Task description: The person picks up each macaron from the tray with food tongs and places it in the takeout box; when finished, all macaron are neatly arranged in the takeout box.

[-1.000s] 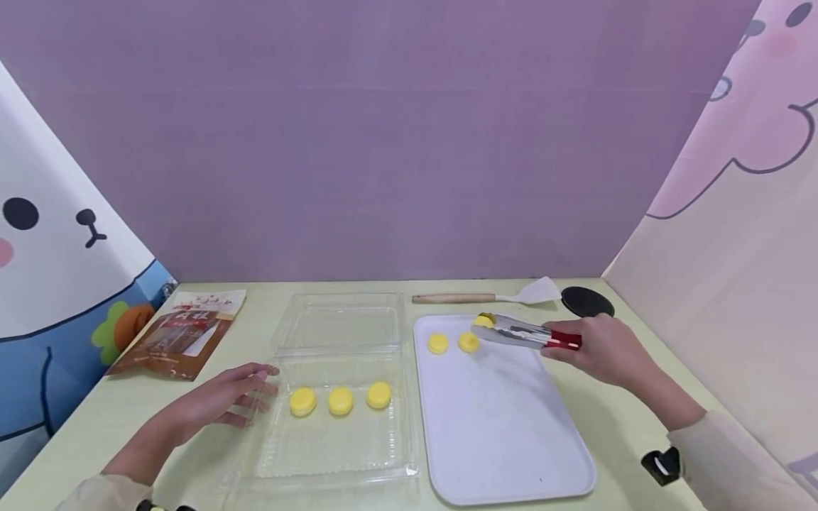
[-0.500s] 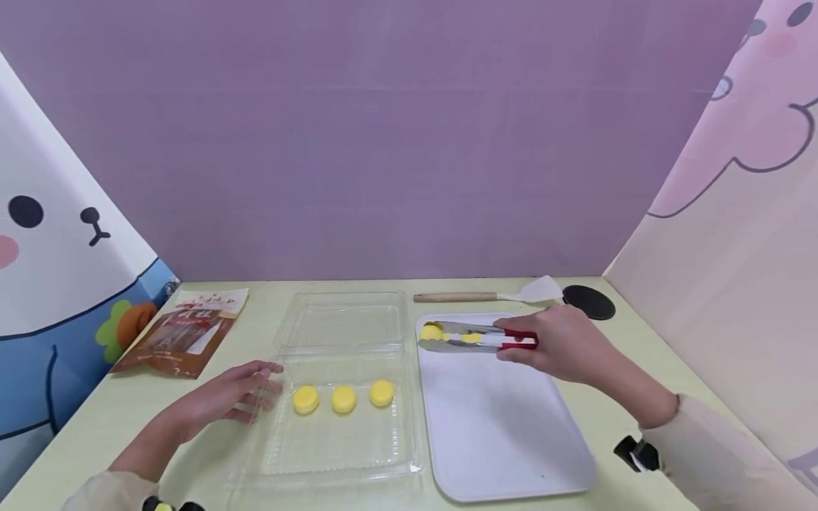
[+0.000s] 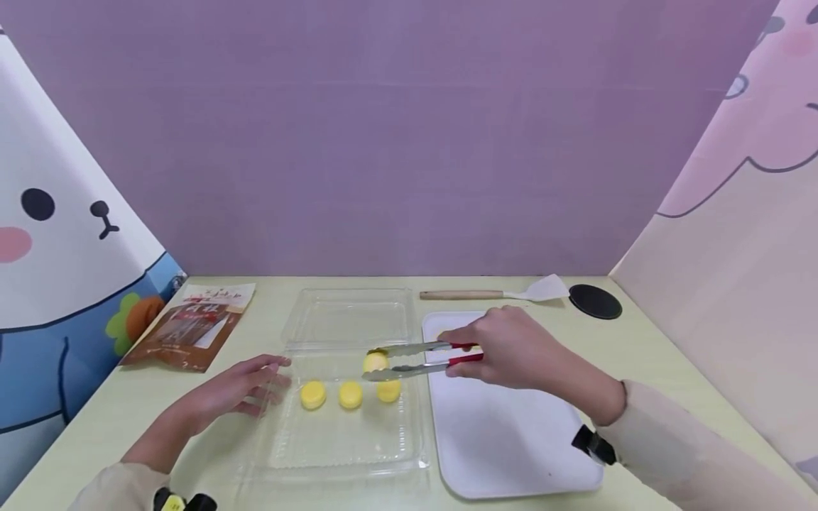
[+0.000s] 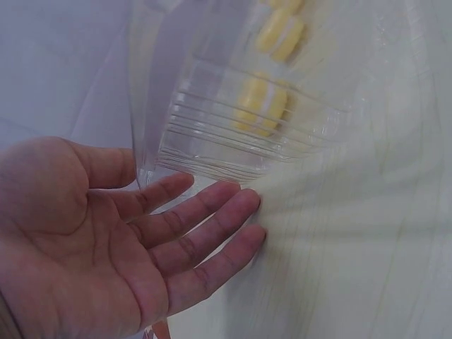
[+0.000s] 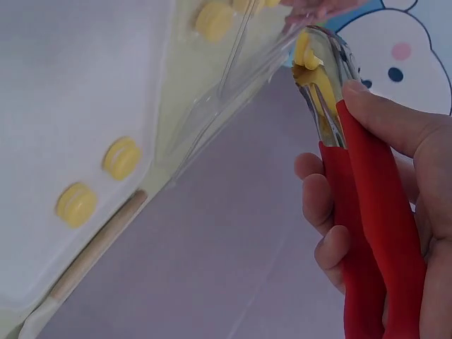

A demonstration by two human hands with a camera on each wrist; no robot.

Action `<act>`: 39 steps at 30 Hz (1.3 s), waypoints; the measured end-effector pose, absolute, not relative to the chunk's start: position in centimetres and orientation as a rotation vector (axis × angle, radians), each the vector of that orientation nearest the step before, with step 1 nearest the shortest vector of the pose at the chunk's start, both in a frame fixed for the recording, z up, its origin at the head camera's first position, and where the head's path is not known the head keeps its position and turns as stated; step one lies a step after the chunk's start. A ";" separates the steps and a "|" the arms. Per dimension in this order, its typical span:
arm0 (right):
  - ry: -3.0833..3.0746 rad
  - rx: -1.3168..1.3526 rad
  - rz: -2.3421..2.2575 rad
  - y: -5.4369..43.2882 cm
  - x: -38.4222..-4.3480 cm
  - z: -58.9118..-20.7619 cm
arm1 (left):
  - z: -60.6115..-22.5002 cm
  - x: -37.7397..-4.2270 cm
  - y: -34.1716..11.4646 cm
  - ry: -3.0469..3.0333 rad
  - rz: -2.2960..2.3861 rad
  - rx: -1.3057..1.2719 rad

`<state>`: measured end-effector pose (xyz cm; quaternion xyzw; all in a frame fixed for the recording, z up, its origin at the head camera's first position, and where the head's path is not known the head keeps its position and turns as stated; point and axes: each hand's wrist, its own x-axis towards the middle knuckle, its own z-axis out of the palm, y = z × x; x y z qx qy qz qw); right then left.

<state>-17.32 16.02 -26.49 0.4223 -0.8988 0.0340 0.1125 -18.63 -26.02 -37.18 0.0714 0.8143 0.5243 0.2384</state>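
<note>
My right hand (image 3: 520, 348) grips red-handled metal tongs (image 3: 410, 348), whose tips pinch a yellow macaron (image 3: 375, 363) above the clear plastic container (image 3: 345, 451). Three more yellow macarons sit in a row inside that container: one on the left (image 3: 312, 394), one in the middle (image 3: 350, 394), and one on the right (image 3: 388, 391) partly behind the tongs. My left hand (image 3: 236, 390) is at the container's left side, its relaxed fingers at the wall in the left wrist view. On the white tray (image 3: 511, 447), two macarons (image 5: 121, 157) show in the right wrist view.
The container's lid (image 3: 351, 316) lies folded back behind it. A spatula (image 3: 463, 294) with a wooden handle and a black round disc (image 3: 595, 301) lie behind the tray. At the left back is a brown food bag (image 3: 192, 330). A purple wall closes the far side.
The tongs took a macaron from the tray's far left corner, and my right hand carried it left over the container. My left hand has stayed beside the container.
</note>
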 end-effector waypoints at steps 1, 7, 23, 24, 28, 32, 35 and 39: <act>-2.637 1.257 0.105 15.5 -17.3 -26.6 | -37.2 -18.6 -26.0 2.233 1.435 0.196; -2.612 1.374 0.120 12.8 -17.4 -27.1 | -37.1 -18.6 -26.0 2.240 1.436 0.193; -2.614 1.502 -0.028 8.1 -17.5 -28.7 | -37.0 -18.6 -25.8 2.244 1.440 0.188; -2.631 1.505 -0.024 7.9 -17.5 -28.8 | -37.0 -18.6 -25.8 2.243 1.441 0.190; -2.672 1.510 -0.038 7.1 -17.5 -29.3 | -37.0 -18.5 -25.8 2.234 1.455 0.199; -2.670 1.520 -0.073 6.5 -17.4 -30.0 | -37.0 -18.5 -25.8 2.227 1.461 0.198; -2.678 1.519 -0.093 6.2 -17.4 -30.4 | -37.0 -18.5 -25.8 2.221 1.462 0.197; -2.689 1.508 -0.101 5.9 -17.4 -30.8 | -37.0 -18.6 -25.9 2.219 1.461 0.196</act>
